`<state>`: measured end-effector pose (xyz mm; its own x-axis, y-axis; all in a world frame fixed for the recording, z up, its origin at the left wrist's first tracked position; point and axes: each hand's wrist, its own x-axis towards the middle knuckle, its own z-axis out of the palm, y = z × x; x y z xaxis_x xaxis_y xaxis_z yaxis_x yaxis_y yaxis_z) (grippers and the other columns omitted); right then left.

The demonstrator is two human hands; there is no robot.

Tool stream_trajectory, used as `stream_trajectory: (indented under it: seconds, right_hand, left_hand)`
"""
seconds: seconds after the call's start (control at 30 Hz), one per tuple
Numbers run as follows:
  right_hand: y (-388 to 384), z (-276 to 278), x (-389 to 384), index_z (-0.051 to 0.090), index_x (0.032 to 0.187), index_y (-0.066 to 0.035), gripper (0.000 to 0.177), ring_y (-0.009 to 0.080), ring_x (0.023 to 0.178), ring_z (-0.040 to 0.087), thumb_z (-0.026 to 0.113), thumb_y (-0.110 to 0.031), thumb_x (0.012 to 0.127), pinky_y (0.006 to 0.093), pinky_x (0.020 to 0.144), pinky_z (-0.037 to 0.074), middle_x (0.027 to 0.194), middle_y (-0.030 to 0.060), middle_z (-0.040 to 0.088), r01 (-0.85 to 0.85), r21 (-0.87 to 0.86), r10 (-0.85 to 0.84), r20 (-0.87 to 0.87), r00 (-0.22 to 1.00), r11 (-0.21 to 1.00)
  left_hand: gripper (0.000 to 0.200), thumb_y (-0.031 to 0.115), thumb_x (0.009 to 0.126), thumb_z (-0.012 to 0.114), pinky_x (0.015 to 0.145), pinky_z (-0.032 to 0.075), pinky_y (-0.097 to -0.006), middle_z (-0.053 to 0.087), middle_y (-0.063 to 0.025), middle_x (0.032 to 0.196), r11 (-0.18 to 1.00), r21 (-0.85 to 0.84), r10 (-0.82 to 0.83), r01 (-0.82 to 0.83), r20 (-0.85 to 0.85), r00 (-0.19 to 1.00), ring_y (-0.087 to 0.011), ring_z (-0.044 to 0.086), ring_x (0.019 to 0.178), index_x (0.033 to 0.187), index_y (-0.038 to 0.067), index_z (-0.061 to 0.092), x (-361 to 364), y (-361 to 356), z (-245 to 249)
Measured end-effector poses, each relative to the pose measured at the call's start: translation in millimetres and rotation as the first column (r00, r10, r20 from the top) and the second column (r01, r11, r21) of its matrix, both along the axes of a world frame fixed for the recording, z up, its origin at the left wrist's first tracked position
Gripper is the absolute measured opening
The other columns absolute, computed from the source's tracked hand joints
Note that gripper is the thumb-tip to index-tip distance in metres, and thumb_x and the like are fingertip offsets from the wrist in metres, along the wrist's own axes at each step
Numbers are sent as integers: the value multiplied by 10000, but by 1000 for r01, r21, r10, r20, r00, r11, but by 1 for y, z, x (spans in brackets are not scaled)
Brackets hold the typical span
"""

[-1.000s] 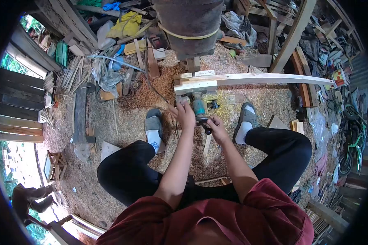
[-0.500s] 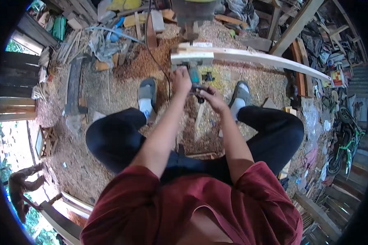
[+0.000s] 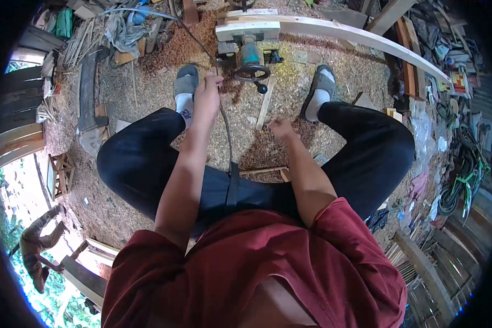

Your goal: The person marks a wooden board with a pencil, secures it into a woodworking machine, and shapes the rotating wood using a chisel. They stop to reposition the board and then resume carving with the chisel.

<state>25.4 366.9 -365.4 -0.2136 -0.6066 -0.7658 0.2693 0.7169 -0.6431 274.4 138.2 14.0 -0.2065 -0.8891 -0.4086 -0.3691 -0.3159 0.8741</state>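
A teal clamp (image 3: 250, 52) with a dark handwheel (image 3: 252, 72) and black knob stands ahead of me, its wooden-faced jaw against a long pale timber beam (image 3: 355, 34). My left hand (image 3: 206, 98) hovers left of the handwheel, apart from it, with fingers loosely bent and nothing visible in them. A black cable (image 3: 225, 123) runs right beside that hand. Below and right of the knob, my right hand (image 3: 281, 129) is off the wheel, fingers loosely spread and holding nothing I can see. A thin wood strip (image 3: 265, 104) lies on the shavings near its fingertips.
Wood shavings cover the ground (image 3: 147, 202) around my sandalled feet. Plastic bags (image 3: 123, 39) and scrap wood lie at the left. A green-framed motorbike (image 3: 464, 177) stands at the right. Another person (image 3: 41, 240) is at the lower left.
Both hands have let go of the handwheel and drawn back, the left to the left and the right toward me. The view has tilted down, so the clamp sits higher in it.
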Motion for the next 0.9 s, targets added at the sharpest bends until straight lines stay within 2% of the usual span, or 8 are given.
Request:
stream_trajectory:
  seconds: [0.17,0.3,0.37,0.4,0.67,0.8,0.87,0.9]
  right_hand:
    - [-7,123,39,607,912,-46,285,241,796,571,657,-323,952,391,751,498,827,51,610,-690,241,729,-158,666,682]
    - [33,-55,-3,610,931,-43,280,238,774,537,640,-319,968,406,746,492,817,80,600,-968,89,349,-937,-2,233]
    - [25,-56,-15,603,956,-40,298,244,801,579,621,-336,990,407,760,509,801,88,595,-275,-81,268,-94,959,958]
    - [18,-10,-13,603,956,-40,298,244,801,579,621,-336,990,407,760,509,801,88,595,-272,-79,263,-103,959,959]
    - [16,32,19,559,982,-91,173,264,810,572,550,-255,1034,414,770,536,834,99,524,-723,689,766,-494,-412,56]
    - [21,26,-14,550,1014,-52,332,245,880,571,618,-376,1007,413,902,468,974,100,558,-909,413,688,-676,-264,58]
    - [-5,131,15,637,1098,-27,426,284,872,639,670,-428,955,435,864,506,947,148,659,-741,291,739,-552,387,605]
    - [-14,194,28,681,1139,-15,487,304,868,673,696,-453,929,445,845,525,933,171,709,-522,271,586,-451,674,809]
  left_hand:
    - [746,604,1093,243,1107,388,-422,616,-159,1415,967,214,188,-140,-224,956,-284,578,1298,1404,18,583,-22,4,34]
    - [760,610,1086,233,1107,390,-438,615,-163,1431,960,228,224,-166,-263,938,-293,579,1299,1397,10,578,-14,3,25]
    - [760,610,1085,234,1109,391,-444,619,-166,1425,945,269,263,-185,-294,919,-296,580,1297,1395,7,578,-16,0,20]
    - [760,609,1085,236,1110,391,-449,623,-169,1419,927,311,309,-211,-312,898,-300,581,1296,1394,4,577,-17,-1,19]
    - [787,648,1069,245,1110,388,-467,606,-188,1439,925,339,288,-172,-330,899,-326,577,1292,1415,12,555,-20,-4,-43]
    - [817,668,1062,226,1122,376,-497,550,-191,1503,891,418,324,-180,-305,895,-360,524,1341,1461,17,517,-16,-6,-74]
    - [704,618,1045,381,639,449,-311,733,-121,1073,842,393,493,-369,-281,823,-166,605,744,1193,1,685,-16,-10,-92]
    - [803,641,1061,213,1093,390,-505,566,-160,1492,864,447,380,-231,-280,881,-353,557,1280,1482,20,500,-10,-14,-82]
